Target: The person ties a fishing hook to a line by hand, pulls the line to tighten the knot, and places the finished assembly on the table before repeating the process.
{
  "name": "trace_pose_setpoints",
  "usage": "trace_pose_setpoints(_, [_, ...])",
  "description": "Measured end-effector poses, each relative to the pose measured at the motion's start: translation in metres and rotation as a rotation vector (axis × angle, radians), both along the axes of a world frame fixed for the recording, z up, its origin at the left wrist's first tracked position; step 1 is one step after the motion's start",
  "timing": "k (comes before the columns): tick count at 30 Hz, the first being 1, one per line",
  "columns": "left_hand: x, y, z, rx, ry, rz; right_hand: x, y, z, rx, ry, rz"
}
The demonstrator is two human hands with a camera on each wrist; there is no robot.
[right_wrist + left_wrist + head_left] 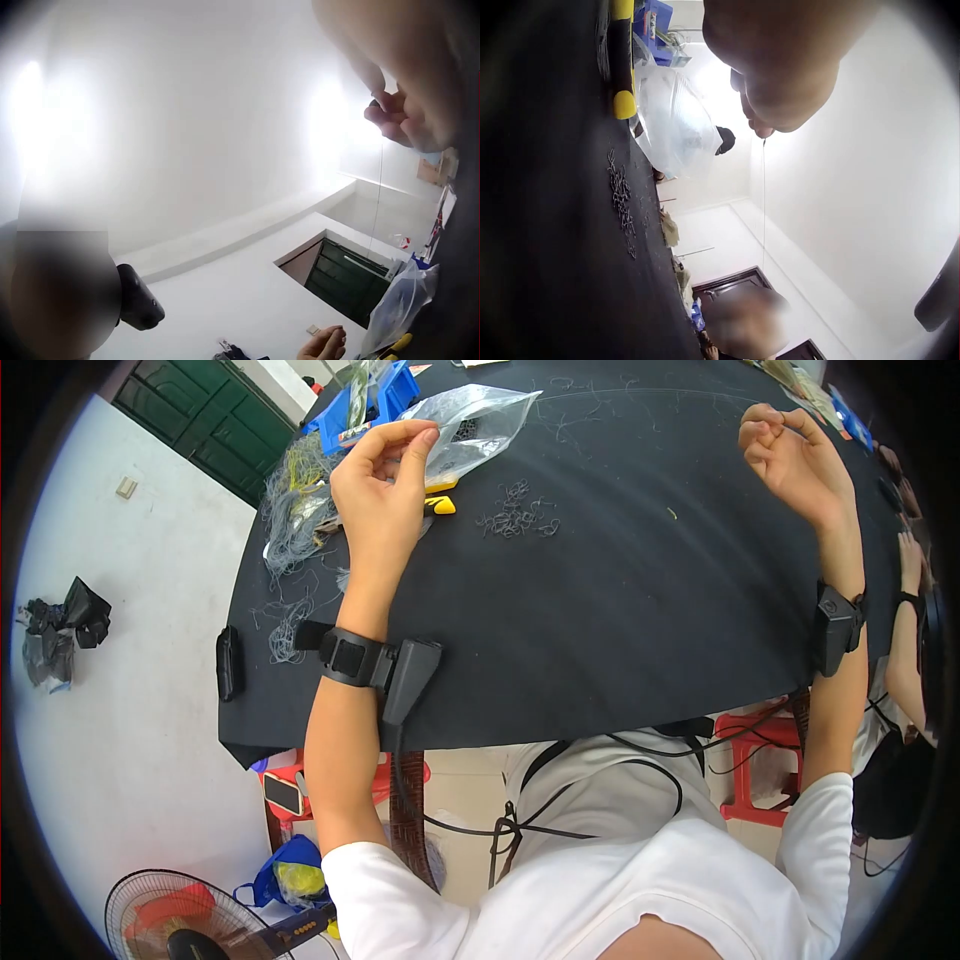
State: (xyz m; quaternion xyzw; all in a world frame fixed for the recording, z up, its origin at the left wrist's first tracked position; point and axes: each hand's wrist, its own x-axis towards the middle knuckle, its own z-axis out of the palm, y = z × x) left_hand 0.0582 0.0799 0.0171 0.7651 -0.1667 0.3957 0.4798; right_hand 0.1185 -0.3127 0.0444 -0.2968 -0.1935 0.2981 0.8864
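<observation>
A thin pale line (640, 392) stretches above the black table between both raised hands. My left hand (385, 485) pinches one end between thumb and forefinger; in the left wrist view a small dark tip shows at the left fingertips and the line (764, 202) runs from it. My right hand (805, 470) has its fingers curled at the other end, and in the right wrist view the line (380, 180) runs from those fingertips. A pile of small dark hooks (518, 512) lies on the table between the hands, nearer the left.
A clear plastic bag (470, 435), a blue bin (365, 405) and a yellow-handled tool (440, 506) lie beyond the left hand. Tangled line (300, 510) covers the table's left side. Packets (850, 418) lie far right, near another person's arm (908, 565). Cables hang from the wrists.
</observation>
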Motion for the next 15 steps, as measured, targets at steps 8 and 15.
trace_pose_setpoints(8, [-0.003, 0.002, 0.001, 0.025, 0.012, 0.097, 0.005, 0.002, 0.001, -0.255, -0.243, -0.103])
trace_pose_setpoints(15, [-0.012, -0.018, 0.002, -0.112, -0.011, -0.072, -0.009, 0.015, -0.010, -1.709, -1.176, -1.126])
